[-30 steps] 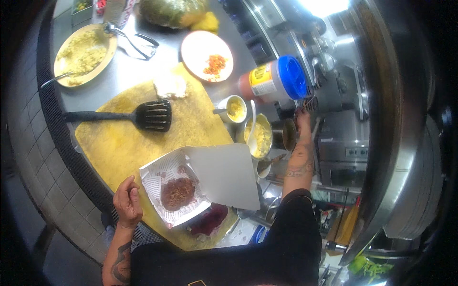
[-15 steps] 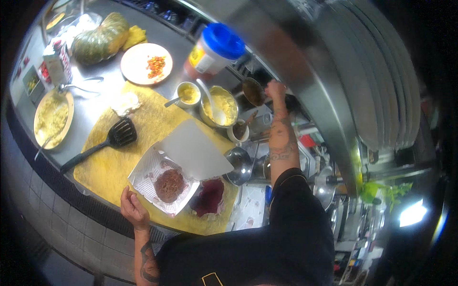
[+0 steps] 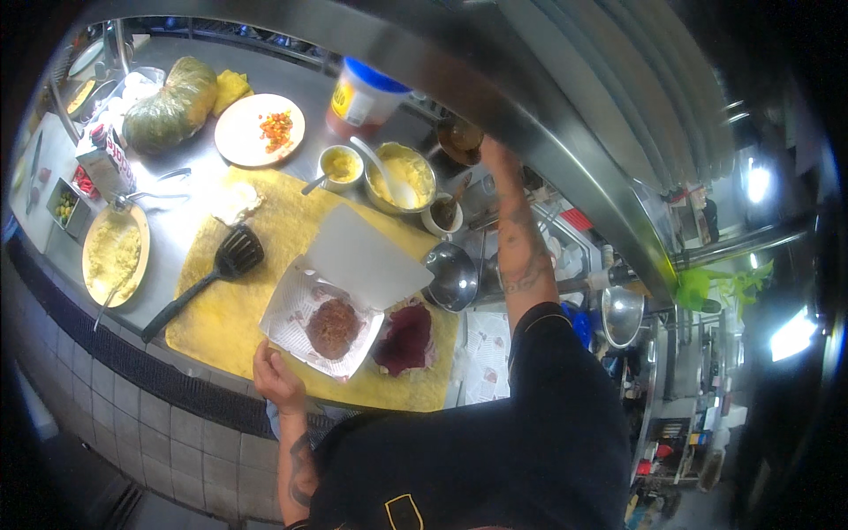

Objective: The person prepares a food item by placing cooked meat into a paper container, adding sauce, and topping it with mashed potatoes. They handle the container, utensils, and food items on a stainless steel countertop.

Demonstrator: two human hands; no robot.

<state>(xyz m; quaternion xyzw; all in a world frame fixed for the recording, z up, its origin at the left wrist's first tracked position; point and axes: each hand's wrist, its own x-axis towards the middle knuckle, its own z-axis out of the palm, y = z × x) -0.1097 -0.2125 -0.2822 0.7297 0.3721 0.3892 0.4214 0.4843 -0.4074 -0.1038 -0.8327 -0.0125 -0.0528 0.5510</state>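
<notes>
The person's left hand [image 3: 279, 382] is at the left corner of an open box [image 3: 367, 256], its fingers loosely bent; whether they grip the edge cannot be told. The box sits on a yellow board [image 3: 283, 208], its lid tipped back, and a brown patty [image 3: 332, 329] lies inside on printed paper. The right hand [image 3: 500, 157] reaches to the far side, just beside a dark pan [image 3: 458, 140], partly hidden by a steel shelf [image 3: 539, 146]; its fingers are too unclear to tell if they grip the handle. Right of the box, a dark red patch [image 3: 405, 338] lies on the board, and to the left a black spatula [image 3: 238, 253] rests with its handle over the board's edge. Beyond the box stand a cup [image 3: 331, 185] and a bowl [image 3: 378, 205] of yellow food, a white spoon [image 3: 399, 189] in the bowl. Farther back on the counter [image 3: 256, 57] are a plate [image 3: 237, 132] with orange bits, a blue-lidded tub [image 3: 360, 104] and a green squash [image 3: 168, 115].
</notes>
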